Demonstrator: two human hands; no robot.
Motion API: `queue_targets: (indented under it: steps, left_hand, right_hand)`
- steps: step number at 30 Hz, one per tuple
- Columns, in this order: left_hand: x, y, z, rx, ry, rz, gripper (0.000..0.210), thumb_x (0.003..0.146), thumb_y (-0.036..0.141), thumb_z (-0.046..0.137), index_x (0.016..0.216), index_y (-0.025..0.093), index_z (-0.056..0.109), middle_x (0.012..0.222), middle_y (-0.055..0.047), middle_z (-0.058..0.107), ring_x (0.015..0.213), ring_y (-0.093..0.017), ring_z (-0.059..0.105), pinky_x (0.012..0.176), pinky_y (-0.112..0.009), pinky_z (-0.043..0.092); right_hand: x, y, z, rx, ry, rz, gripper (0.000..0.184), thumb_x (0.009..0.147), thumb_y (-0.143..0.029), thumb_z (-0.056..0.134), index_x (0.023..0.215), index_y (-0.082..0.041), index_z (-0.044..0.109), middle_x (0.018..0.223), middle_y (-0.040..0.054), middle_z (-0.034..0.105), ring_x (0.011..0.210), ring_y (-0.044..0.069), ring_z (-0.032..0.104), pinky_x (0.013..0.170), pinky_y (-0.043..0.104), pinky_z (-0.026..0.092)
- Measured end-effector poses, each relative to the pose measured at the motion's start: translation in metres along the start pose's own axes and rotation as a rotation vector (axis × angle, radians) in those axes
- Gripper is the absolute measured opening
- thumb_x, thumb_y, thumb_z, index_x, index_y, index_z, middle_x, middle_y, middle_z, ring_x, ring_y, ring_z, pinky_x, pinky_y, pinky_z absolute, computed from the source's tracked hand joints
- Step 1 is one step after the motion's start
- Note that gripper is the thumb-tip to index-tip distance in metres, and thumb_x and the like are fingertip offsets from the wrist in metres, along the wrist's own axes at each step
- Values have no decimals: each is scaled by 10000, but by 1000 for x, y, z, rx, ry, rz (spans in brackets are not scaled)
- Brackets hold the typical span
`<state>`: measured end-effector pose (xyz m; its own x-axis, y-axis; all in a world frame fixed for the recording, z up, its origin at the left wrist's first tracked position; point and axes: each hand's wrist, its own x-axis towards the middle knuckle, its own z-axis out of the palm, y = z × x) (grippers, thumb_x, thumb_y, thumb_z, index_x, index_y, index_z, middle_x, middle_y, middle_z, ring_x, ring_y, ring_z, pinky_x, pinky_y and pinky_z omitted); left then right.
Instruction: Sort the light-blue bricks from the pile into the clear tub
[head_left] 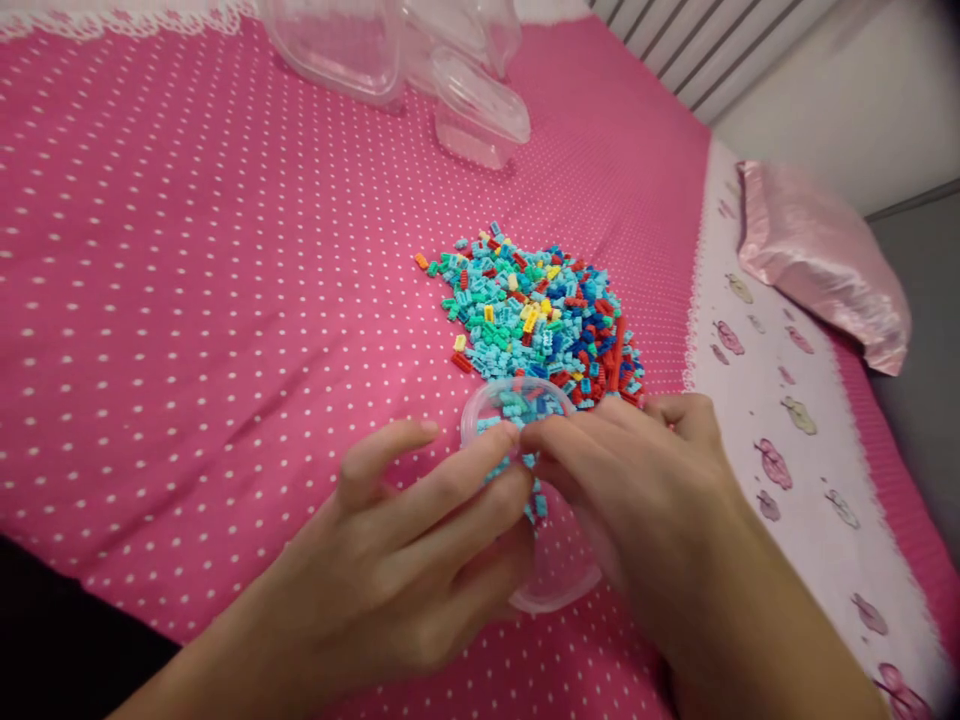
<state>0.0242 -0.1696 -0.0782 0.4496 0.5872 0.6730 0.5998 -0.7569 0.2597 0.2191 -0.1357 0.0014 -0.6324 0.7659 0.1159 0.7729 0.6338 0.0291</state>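
A clear round plastic container (469,425) with light blue toy bricks (538,505) sits partly beneath my hands. My left hand (427,550) reaches over it from the left, one finger raised and the others bent inward. From the right comes my right hand (645,480), its fingers pressed together. The fingertips of both hands meet above the container; whatever lies between them is too small or hidden to name. A curved clear plastic edge (559,602) shows below. Just beyond lies a heap of small toy bricks (525,310), blue, green, red and yellow.
A red stick-like piece (617,355) lies at the heap's right side. Several clear plastic containers (480,140) stand at the back. A pink dotted bedsheet (225,300) spreads underneath, with a shiny pink pillow (825,260) at right.
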Motion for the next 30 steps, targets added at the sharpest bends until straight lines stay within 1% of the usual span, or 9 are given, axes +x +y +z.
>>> queue_targets:
  steps: [2,5,8,11,13,18,23,25,30]
  left_hand:
    - [1,1,-5,15,35,-49,129,1011,354,658,1021,228,685,1207,-2,703,1303,-184,530,1292,-391,217]
    - [4,2,-6,90,9,-113,208,990,429,672,1013,223,692,1230,-39,673,1269,-227,527,1278,-422,219]
    - [9,3,-1,116,-49,-101,131,1006,329,622,978,228,699,1302,-50,655,1321,-248,505,1272,-448,203]
    - [13,3,4,103,-72,-90,106,982,208,601,914,225,680,1300,-45,660,1326,-247,510,1251,-454,222]
    - [15,2,4,98,-71,-84,125,960,172,605,866,225,669,1282,-44,668,1327,-246,510,1235,-453,234]
    - [18,-1,3,102,-97,-79,160,950,141,587,858,232,682,1278,-35,679,1341,-241,500,1216,-456,245]
    - [20,-2,5,109,-115,-65,180,946,126,573,878,222,708,1289,-42,686,1341,-251,497,1219,-473,233]
    - [21,-1,4,108,-129,-65,186,951,127,567,895,219,719,1294,-44,689,1344,-253,495,1227,-475,228]
    - [18,1,-1,107,-134,-79,152,969,179,594,913,228,727,1313,-32,695,1364,-241,495,1268,-470,191]
  right_hand:
    - [-4,11,-6,16,-1,14,166,991,-82,577,1044,-222,648,882,2,663,787,220,551,745,391,323]
    - [-9,24,-10,23,-22,55,206,996,-95,571,1054,-243,701,1050,48,662,892,226,581,748,373,402]
    - [-11,28,-8,21,-15,42,287,984,-51,528,1018,-235,747,1154,109,643,1013,262,596,808,400,495]
    - [-10,23,-3,43,-5,-62,298,950,-27,523,982,-190,772,1248,162,664,1149,328,608,903,483,568]
    - [-7,19,1,35,-2,-97,287,913,-15,536,966,-152,783,1296,190,680,1212,377,615,927,535,595]
    - [-4,15,8,4,18,-106,230,892,-64,587,928,-93,812,1478,261,603,1391,463,540,1012,588,591]
    - [-5,15,11,-1,-36,-131,198,883,-112,647,980,-83,817,1541,265,538,1411,482,521,1054,612,569]
    - [-5,15,11,0,-39,-136,203,892,-117,647,996,-87,818,1539,257,543,1412,474,524,1066,608,564]
    - [-2,12,9,-13,38,-89,258,948,-110,573,1001,-92,825,1471,247,612,1376,467,564,1047,610,573]
